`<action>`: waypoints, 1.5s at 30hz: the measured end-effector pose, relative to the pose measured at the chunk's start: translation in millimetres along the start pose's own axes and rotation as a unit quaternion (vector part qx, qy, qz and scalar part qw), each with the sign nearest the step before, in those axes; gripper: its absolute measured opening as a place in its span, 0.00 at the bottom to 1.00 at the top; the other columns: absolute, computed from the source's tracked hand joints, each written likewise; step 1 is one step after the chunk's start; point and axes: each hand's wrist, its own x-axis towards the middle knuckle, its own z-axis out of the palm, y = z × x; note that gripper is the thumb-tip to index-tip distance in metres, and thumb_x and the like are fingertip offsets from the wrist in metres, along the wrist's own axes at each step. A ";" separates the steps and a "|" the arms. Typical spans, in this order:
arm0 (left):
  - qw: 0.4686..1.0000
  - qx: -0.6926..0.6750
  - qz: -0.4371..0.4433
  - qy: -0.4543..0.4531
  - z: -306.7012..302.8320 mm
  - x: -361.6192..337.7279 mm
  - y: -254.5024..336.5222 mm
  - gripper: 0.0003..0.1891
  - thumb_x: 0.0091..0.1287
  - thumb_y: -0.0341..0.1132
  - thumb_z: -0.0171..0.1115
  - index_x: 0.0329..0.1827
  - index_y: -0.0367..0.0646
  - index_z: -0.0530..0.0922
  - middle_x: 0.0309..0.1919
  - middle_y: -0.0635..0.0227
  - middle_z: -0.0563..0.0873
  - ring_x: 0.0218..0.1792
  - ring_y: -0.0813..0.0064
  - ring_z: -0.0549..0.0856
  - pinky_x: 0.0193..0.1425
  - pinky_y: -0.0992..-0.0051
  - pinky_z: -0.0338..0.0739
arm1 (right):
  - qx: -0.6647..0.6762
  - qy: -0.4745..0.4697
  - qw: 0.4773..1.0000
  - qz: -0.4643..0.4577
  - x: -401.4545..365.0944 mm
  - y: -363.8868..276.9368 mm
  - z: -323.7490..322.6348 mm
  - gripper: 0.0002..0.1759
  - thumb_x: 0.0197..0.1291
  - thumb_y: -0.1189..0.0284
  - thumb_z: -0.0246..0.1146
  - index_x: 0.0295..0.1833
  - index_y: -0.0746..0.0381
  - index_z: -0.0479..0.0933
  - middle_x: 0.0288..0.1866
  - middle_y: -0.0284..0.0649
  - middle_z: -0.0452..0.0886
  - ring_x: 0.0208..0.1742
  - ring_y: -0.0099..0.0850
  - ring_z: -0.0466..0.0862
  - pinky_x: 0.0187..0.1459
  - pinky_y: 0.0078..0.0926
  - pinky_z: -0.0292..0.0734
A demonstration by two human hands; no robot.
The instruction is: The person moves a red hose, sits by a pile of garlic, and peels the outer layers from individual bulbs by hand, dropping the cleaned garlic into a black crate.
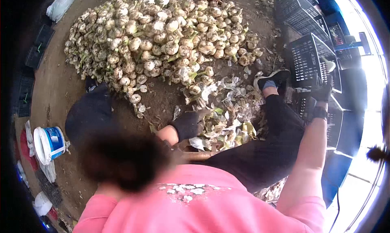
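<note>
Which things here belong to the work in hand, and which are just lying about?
In use: garlic pile, loose husks under the left hand, black crate at the right hand.
Lying about: bucket, white bag, stacked crates.

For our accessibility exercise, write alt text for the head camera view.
A person in a pink top has the black-gloved left hand in garlic husks and the right hand at a black crate, before a big pile of garlic bulbs.
</note>
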 end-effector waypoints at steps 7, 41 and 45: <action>0.980 -0.049 0.002 0.194 6.6 8.3 -10.9 0.18 0.58 0.27 0.52 0.53 0.40 0.75 0.35 0.46 0.83 0.40 0.49 0.83 0.44 0.59 0.77 | 0.128 -0.245 0.956 0.097 -44.0 -180.2 247.4 0.26 0.56 0.68 0.68 0.59 0.65 0.69 0.48 0.42 0.78 0.44 0.34 0.80 0.46 0.30 0.79; 0.917 -0.280 -0.073 0.276 -31.3 1.0 23.1 0.13 0.65 0.30 0.55 0.50 0.35 0.76 0.38 0.67 0.83 0.37 0.77 0.81 0.47 0.76 0.75 | 0.229 -0.330 0.894 0.196 -104.1 -229.5 187.1 0.26 0.50 0.73 0.68 0.57 0.59 0.72 0.40 0.43 0.83 0.38 0.28 0.83 0.38 0.26 0.79; 0.906 -0.397 -0.026 0.144 -25.0 -0.5 53.7 0.15 0.69 0.34 0.54 0.56 0.39 0.74 0.39 0.70 0.82 0.37 0.82 0.80 0.43 0.79 0.76 | 0.545 -0.269 0.761 0.226 -137.6 -255.4 138.1 0.22 0.61 0.75 0.60 0.61 0.65 0.68 0.46 0.39 0.79 0.43 0.25 0.80 0.46 0.22 0.77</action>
